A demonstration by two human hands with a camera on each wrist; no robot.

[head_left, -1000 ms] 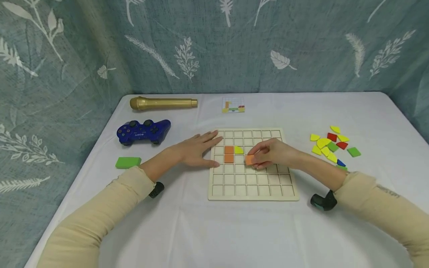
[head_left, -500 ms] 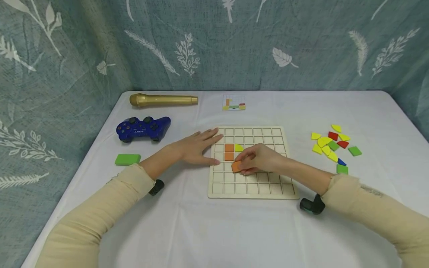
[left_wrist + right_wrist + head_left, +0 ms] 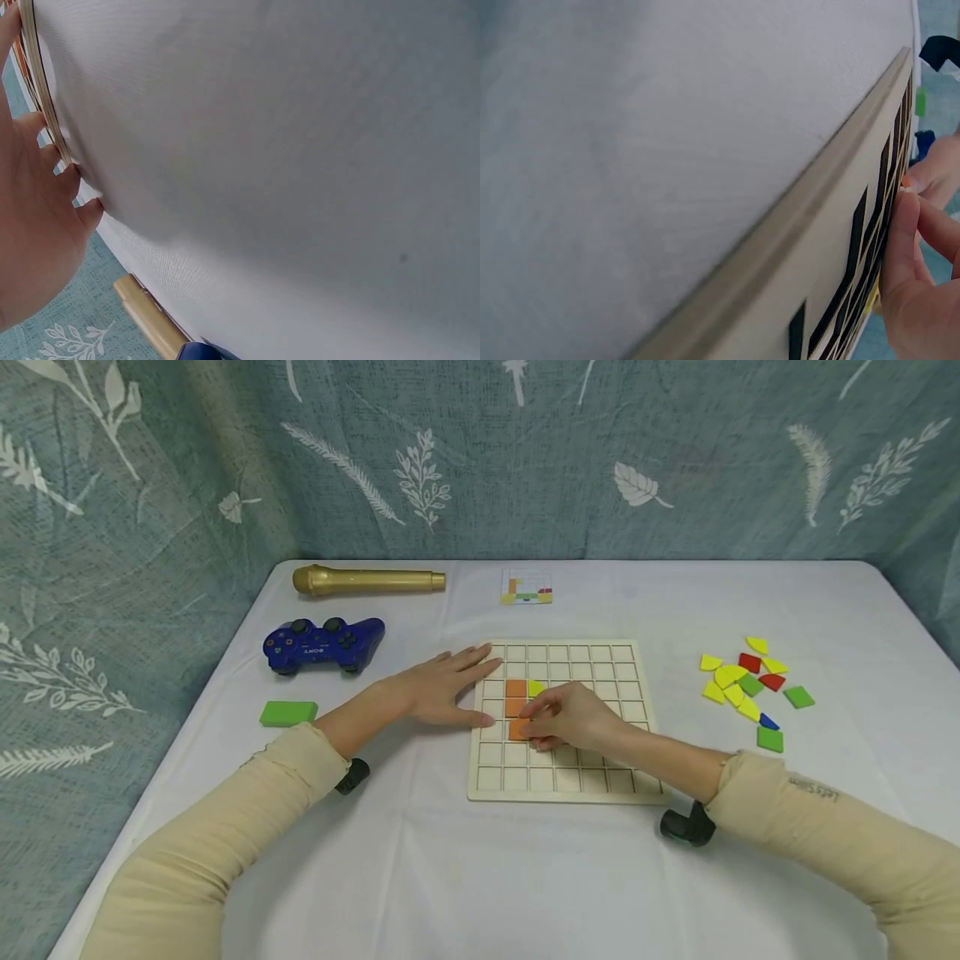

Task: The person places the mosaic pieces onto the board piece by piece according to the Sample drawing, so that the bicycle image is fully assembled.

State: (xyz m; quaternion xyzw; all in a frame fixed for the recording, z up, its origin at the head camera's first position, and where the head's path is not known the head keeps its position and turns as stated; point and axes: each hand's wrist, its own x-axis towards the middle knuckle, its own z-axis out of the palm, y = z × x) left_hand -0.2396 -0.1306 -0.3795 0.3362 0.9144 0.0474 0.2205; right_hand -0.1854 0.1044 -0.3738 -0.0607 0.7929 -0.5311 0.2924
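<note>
A pale wooden grid board (image 3: 562,796) lies on the white table. My left hand (image 3: 438,692) rests with spread, straight fingers over its left edge. Two orange square tiles (image 3: 516,688) sit one below the other in the grid, with a yellow rounded piece (image 3: 536,687) right of the upper one. My right hand (image 3: 576,720) holds a third orange square tile (image 3: 517,729) by its right side, at the cell just under that pair. In the right wrist view, a sliver of the orange tile (image 3: 907,181) shows at the right hand's fingertips.
Loose yellow, red, green and blue pieces (image 3: 729,675) lie right of the board. A small pattern card (image 3: 527,587) is behind it. To the left are a gold microphone (image 3: 367,581), a blue game controller (image 3: 324,644) and a green block (image 3: 288,713).
My right hand has carried the orange tile left across the board to the cell below the other two. The left hand has stayed at the board's edge.
</note>
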